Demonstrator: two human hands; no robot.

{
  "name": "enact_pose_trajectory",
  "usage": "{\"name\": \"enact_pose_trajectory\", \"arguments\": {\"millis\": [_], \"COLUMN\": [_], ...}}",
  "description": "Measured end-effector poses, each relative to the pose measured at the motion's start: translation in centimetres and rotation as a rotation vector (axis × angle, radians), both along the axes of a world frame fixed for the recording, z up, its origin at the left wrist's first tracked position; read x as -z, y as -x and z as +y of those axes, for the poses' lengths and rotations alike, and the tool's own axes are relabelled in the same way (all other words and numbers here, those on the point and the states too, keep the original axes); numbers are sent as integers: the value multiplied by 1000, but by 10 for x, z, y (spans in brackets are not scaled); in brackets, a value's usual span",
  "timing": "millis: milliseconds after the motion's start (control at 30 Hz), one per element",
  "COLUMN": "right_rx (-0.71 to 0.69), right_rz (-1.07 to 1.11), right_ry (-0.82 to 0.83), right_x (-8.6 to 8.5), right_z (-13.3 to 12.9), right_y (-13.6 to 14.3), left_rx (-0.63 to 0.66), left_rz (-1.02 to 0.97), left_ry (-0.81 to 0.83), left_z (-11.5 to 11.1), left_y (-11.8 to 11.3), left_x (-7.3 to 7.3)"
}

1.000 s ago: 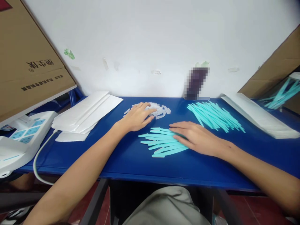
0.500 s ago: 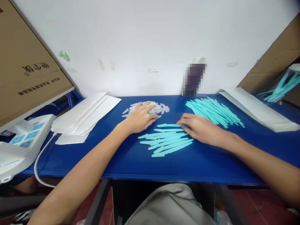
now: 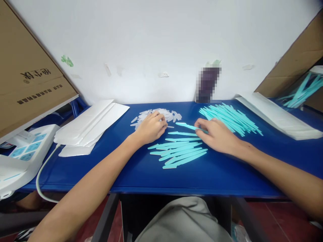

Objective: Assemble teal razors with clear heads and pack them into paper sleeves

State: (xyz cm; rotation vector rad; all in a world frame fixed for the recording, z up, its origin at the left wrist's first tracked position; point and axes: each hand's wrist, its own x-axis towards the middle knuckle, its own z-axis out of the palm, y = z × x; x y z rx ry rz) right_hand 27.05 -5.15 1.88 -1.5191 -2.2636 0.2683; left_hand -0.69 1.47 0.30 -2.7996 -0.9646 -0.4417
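Note:
My right hand (image 3: 215, 134) pinches the handle of a turquoise eyebrow razor (image 3: 185, 125), whose blade end points left. Fingers bent together, my left hand (image 3: 151, 127) is closed on a small translucent blade cap (image 3: 170, 127) that sticks out to the right of the fingertips. Behind that hand lies a heap of similar whitish caps (image 3: 174, 116), partly covered by it. Below both hands, several turquoise razors (image 3: 185, 154) lie side by side on the blue table (image 3: 141, 174). A larger pile of razors (image 3: 232, 119) lies just beyond my right hand.
White paper sleeves (image 3: 88, 126) lie at the left beside a white power strip (image 3: 32, 148) with a cable. Another white packet (image 3: 277, 117) is at the right, near a clear container with razors (image 3: 305, 89). Cardboard boxes stand on both sides, and a white wall is behind.
My left fingers, spread over the caps before, have closed on one cap. My right hand now holds a razor raised above the row, its blade end clear of my fingers.

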Motion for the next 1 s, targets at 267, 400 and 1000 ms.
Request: {"name": "enact_pose_trajectory", "arguments": {"millis": [267,400,1000], "right_rx": [-148,-210,-52], "right_rz": [6,13,-4], "right_ry": [-113,-29,-61], "right_x": [9,9,7], "right_z": [6,3,1], "right_y": [-5,-5,-4], "left_rx": [-59,-103,-26], "left_rz": [-565,-829,-1126], "left_ry": [154,341,782], "left_z": [-4,-7,-5], "left_y": [-6,-9,-14], "left_x": [3,1,4]}}
